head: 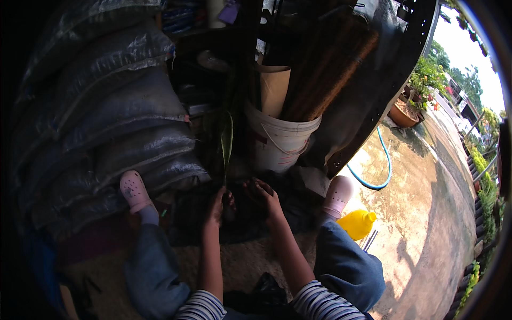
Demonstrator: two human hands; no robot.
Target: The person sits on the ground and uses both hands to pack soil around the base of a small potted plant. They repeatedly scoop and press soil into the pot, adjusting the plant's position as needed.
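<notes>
My left hand (218, 204) is closed around the thin lower end of a long green leaf with pale edges (227, 140), which looks like a snake plant leaf and stands upright. A short way to its right, my right hand (264, 196) has curled fingers that look dirty. Shadow hides whether anything sits in that palm. Beneath both hands spreads a dark mass like black plastic sheeting or soil (192, 212); its details are too dark to make out.
Filled dark plastic sacks (132, 100) are stacked on the left. Ahead stands a white bucket (280, 140) holding a rolled tan sheet (275, 90) and brown fibrous rolls (340, 76). A yellow bottle (358, 225) and blue hose (389, 160) lie at right, near a potted plant (405, 114).
</notes>
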